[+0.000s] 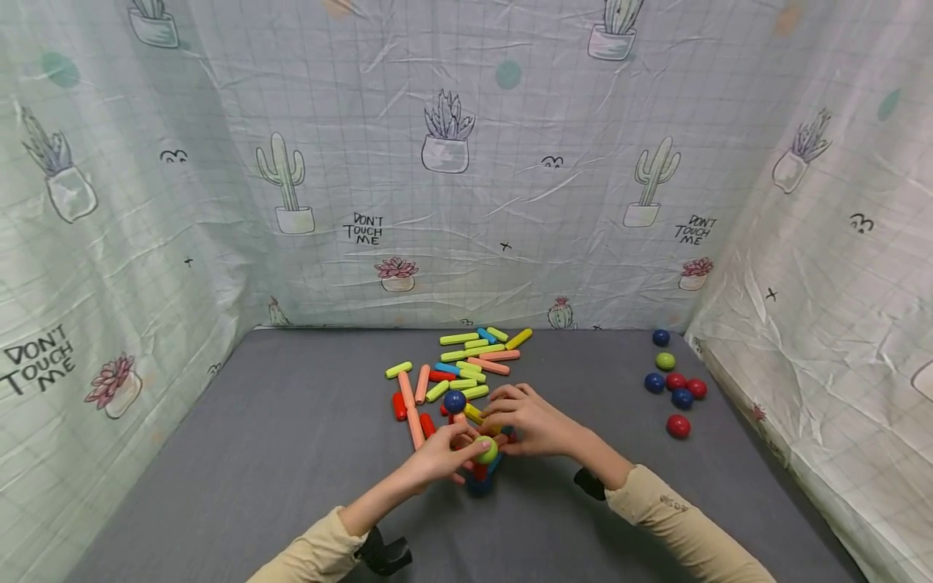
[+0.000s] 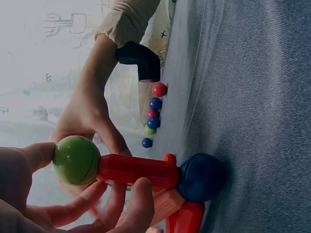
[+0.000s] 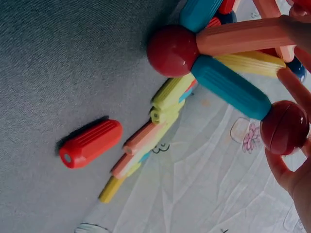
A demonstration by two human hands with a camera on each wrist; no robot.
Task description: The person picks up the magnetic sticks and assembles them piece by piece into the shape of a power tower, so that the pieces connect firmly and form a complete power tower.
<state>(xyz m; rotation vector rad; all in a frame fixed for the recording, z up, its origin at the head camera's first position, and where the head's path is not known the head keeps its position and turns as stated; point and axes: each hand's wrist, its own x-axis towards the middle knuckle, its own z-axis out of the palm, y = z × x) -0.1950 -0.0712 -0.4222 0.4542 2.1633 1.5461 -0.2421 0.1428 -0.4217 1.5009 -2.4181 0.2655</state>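
Note:
In the head view, both hands are at a small frame of magnetic rods and balls standing on the table. My left hand (image 1: 440, 455) pinches a lime-green ball (image 2: 77, 160) on top of an upright red rod (image 2: 138, 171), its other fingers beside the rod. That rod's foot meets a dark blue ball (image 2: 201, 177) low on the table. My right hand (image 1: 535, 425) grips a red ball (image 3: 284, 127) at the upper end of a blue rod (image 3: 232, 87). Another red ball (image 3: 172, 51) joins that rod to a salmon rod (image 3: 243, 36). A blue ball (image 1: 454, 402) tops the frame's far-left side.
Loose lime, salmon, red, blue and yellow rods (image 1: 474, 353) lie beyond and left of the frame. Several red, blue and green balls (image 1: 679, 427) sit at the table's right. One red rod (image 3: 91, 144) lies apart near the frame. A patterned curtain (image 1: 466, 194) hangs behind.

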